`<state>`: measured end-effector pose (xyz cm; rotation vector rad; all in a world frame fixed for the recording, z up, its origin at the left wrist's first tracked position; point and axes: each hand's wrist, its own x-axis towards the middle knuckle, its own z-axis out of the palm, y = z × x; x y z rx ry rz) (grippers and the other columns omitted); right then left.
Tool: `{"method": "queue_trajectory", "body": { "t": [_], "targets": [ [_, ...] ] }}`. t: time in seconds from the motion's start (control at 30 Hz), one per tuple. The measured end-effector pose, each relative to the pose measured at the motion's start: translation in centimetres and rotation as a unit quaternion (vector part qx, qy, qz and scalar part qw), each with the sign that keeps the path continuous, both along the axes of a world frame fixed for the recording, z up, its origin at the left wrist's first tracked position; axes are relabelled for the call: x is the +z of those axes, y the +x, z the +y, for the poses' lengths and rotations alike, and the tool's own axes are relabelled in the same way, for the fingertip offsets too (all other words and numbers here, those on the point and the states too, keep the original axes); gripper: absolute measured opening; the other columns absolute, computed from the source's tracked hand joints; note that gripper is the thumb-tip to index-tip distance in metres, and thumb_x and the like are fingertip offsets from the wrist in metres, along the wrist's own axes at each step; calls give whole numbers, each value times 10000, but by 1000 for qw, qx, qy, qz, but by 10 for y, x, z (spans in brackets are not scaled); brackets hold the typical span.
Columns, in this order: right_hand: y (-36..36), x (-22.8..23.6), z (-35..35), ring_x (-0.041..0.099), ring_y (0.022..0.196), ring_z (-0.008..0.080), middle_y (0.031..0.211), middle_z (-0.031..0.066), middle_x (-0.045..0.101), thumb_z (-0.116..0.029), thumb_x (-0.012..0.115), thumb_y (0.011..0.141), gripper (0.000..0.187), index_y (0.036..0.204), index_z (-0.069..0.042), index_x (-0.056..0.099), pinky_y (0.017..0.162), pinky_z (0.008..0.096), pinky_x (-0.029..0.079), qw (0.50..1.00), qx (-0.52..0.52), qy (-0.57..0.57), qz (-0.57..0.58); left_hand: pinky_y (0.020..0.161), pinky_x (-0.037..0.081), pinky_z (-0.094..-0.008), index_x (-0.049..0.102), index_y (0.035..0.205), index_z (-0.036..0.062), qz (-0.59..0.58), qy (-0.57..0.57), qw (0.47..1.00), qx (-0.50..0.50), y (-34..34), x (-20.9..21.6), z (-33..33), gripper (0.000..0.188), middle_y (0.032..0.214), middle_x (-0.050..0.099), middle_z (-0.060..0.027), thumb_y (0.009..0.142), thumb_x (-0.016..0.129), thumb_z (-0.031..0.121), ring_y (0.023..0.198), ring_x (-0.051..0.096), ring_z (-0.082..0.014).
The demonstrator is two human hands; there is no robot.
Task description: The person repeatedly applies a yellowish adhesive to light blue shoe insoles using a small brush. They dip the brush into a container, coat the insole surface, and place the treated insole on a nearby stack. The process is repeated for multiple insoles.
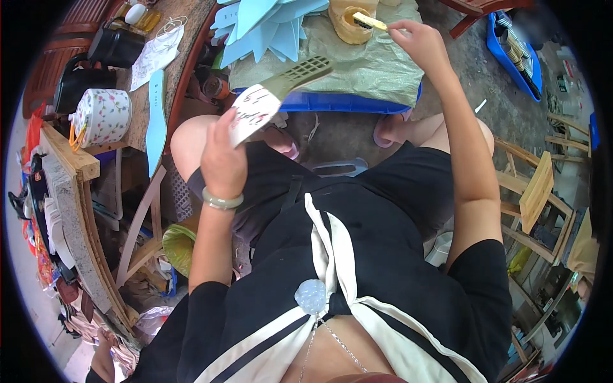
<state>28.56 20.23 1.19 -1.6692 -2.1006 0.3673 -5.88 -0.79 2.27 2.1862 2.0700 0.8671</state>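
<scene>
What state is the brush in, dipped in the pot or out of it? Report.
Dipped. The right hand holds the brush by its pale handle, with the dark bristles resting inside the mouth of the tan pot. How full the pot is, cannot tell.

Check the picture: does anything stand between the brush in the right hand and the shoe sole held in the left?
Nothing visible does. The brush dips at the glue pot; only open air separates it from the sole.

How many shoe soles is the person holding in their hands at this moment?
1. The left hand holds a single shoe sole, white at the heel and olive with a grid tread. The right hand holds a brush instead. More pale blue soles lie stacked, unheld.
</scene>
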Motion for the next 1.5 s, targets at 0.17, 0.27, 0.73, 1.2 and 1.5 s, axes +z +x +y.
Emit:
{"method": "queue_trajectory", "body": {
  "t": [0.17, 0.27, 0.73, 1.2, 1.5],
  "targets": [
    [-23, 11, 29, 654, 776, 319, 796, 156, 672, -293, 601, 798, 250, 958, -141, 718, 717, 393, 517, 991, 58, 13, -118, 614, 481, -343, 581, 1105, 60, -189, -210, 957, 71, -8, 16, -22, 198, 770, 657, -95, 929, 524, 130, 682, 640, -253],
    [-25, 8, 36, 652, 778, 324, 785, 161, 666, -281, 593, 801, 237, 946, -142, 718, 722, 409, 518, 989, 65, 41, -129, 511, 422, -248, 580, 1094, 19, -395, -276, 875, 53, 4, 2, -29, 260, 727, 659, -58, 977, 473, 225, 536, 535, -98],
    [24, -43, -107, 633, 742, 105, 851, 34, 697, -153, 618, 858, 212, 1013, -36, 704, 662, 265, 503, 939, -35, -111, 323, 462, 399, -201, 533, 1102, 10, -675, -354, 647, -5, 54, -26, 2, 225, 760, 628, -82, 959, 485, 177, 495, 476, -56],
    [-4, -26, -146, 561, 680, 35, 766, -12, 665, -80, 641, 838, 167, 980, -40, 719, 617, 203, 455, 934, 17, -93, 343, 443, 364, -193, 532, 1105, 9, -681, -387, 622, 0, 40, -9, -5, 238, 755, 610, -82, 945, 499, 182, 468, 424, -39],
    [23, -21, -103, 570, 718, 40, 810, -4, 684, -143, 644, 844, 179, 984, -72, 728, 669, 203, 467, 951, 3, -119, 287, 395, 301, -156, 506, 1190, 15, -610, -429, 665, -38, 12, -1, -10, 302, 748, 601, -77, 954, 514, 203, 424, 362, -15]
  ]
}}
